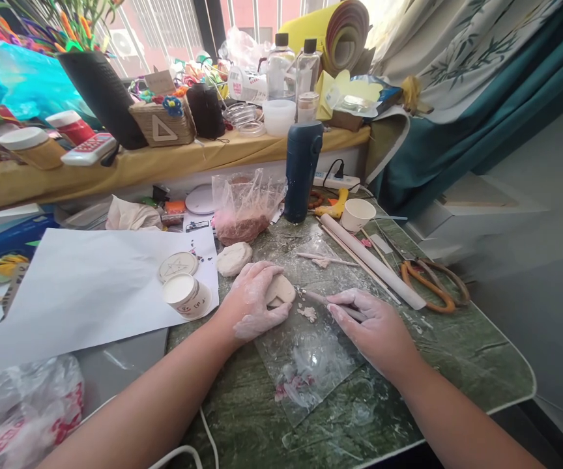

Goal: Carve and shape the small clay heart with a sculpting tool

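My left hand point(252, 301), dusted white, lies curled over a flat piece of pale clay point(281, 290) and pins it to a clear plastic sheet point(305, 355) on the green marble table point(447, 352). My right hand point(372, 320) pinches a thin stick tool point(318, 298) whose tip points at the clay's right edge. Clay crumbs point(307, 313) lie just below the tip. A second lump of clay point(233, 258) rests behind my left hand.
A white paper sheet point(90, 286) carries a small open jar point(186, 294) and its lid point(178, 266). Beyond are a plastic bag point(246, 208), a dark blue bottle point(302, 169), a paper cup point(357, 213), a rolling pin point(369, 260) and orange-handled scissors point(431, 280). A cluttered shelf point(115, 169) runs behind.
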Motion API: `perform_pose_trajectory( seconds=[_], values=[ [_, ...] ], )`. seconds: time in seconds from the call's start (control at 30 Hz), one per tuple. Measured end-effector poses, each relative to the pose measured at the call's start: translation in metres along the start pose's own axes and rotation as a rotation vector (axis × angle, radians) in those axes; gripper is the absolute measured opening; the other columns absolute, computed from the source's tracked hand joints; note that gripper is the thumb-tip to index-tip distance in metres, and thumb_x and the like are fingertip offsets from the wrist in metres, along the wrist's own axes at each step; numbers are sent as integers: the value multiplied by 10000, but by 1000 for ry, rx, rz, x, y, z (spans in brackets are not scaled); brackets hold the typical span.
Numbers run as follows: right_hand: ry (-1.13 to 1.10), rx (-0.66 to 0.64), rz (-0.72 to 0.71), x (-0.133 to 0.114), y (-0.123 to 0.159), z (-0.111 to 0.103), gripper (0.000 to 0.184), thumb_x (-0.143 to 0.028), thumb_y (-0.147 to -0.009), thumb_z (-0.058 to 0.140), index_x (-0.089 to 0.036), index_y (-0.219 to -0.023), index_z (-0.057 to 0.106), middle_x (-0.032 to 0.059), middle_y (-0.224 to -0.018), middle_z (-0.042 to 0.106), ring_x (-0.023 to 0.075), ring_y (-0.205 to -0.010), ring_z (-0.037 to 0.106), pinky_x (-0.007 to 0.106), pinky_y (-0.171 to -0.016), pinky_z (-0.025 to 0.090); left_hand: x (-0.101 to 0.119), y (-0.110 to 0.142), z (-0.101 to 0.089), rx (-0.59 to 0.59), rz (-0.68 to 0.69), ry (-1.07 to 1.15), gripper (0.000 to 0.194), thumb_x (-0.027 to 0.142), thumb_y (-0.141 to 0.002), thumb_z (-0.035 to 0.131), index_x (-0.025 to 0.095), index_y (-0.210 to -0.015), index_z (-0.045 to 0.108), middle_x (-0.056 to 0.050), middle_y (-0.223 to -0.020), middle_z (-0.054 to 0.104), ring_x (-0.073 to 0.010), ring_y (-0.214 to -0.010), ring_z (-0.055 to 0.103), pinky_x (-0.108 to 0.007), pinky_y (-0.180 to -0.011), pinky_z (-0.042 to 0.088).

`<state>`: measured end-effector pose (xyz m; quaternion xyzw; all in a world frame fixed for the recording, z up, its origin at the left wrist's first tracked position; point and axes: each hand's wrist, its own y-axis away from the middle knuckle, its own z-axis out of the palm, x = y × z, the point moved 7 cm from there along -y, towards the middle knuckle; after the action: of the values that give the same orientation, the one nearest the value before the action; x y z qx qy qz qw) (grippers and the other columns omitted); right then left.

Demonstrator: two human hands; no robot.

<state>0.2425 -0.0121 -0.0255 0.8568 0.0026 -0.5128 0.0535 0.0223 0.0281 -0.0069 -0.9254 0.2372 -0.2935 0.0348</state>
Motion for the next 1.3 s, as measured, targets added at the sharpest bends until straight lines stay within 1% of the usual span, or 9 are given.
perform_pose_trajectory(
  seconds=[0.17, 0.3, 0.6, 0.77, 1.0, 1.17, 1.3],
  values=[
    [56, -20, -3, -1, 1, -2, 211, -395, -924, 633, -260, -1000, 776, 51, -1034, 791, 262, -968, 741, 371, -820, 563, -1, 0, 0, 6, 5, -13, 557, 297, -771, 761, 212, -1292, 587, -88, -1297, 619, -307, -1218, 550, -478, -1107, 452],
    [57, -26, -10, -2, 1, -2, 199, -374, -914, 632, -256, -990, 774, 46, -1012, 789, 249, -953, 742, 358, -819, 558, -1, 0, 0, 5, 0, -21, 553, 311, -776, 763, 216, -1292, 591, -87, -1295, 623, -310, -1217, 556, -486, -1101, 459],
    [53, -50, -12, 0, 1, -1, 214, -381, -904, 632, -261, -1007, 777, 53, -1021, 791, 266, -969, 741, 369, -815, 562, -1, 0, 1, -5, 9, -15, 593, 281, -748, 780, 205, -1304, 588, -97, -1301, 618, -315, -1220, 553, -482, -1107, 453],
    [64, -53, -20, 1, 0, -2, 198, -368, -903, 642, -274, -1003, 784, 40, -1015, 789, 256, -961, 732, 367, -826, 554, -1, 1, 2, -12, 1, -26, 583, 279, -757, 774, 196, -1304, 591, -97, -1303, 619, -312, -1226, 546, -482, -1112, 450],
    [101, -51, -19, 0, 0, -3, 202, -377, -899, 638, -273, -987, 787, 36, -969, 786, 255, -920, 731, 360, -790, 548, -1, 0, 2, 3, 9, -26, 574, 283, -753, 771, 208, -1295, 596, -91, -1290, 627, -310, -1208, 557, -488, -1098, 464],
    [106, -72, -9, -2, 0, -1, 225, -389, -909, 626, -268, -1011, 787, 45, -1011, 791, 259, -946, 733, 357, -786, 546, 0, 0, 0, 5, 15, -25, 570, 284, -759, 769, 197, -1294, 593, -95, -1287, 628, -308, -1207, 559, -485, -1102, 463],
    [93, -95, -35, -3, 2, 1, 209, -383, -910, 633, -269, -994, 787, 35, -972, 789, 248, -913, 731, 350, -784, 542, 1, 0, -1, 16, 20, -20, 552, 283, -769, 758, 202, -1289, 593, -94, -1288, 630, -305, -1210, 561, -483, -1102, 464]
  ],
)
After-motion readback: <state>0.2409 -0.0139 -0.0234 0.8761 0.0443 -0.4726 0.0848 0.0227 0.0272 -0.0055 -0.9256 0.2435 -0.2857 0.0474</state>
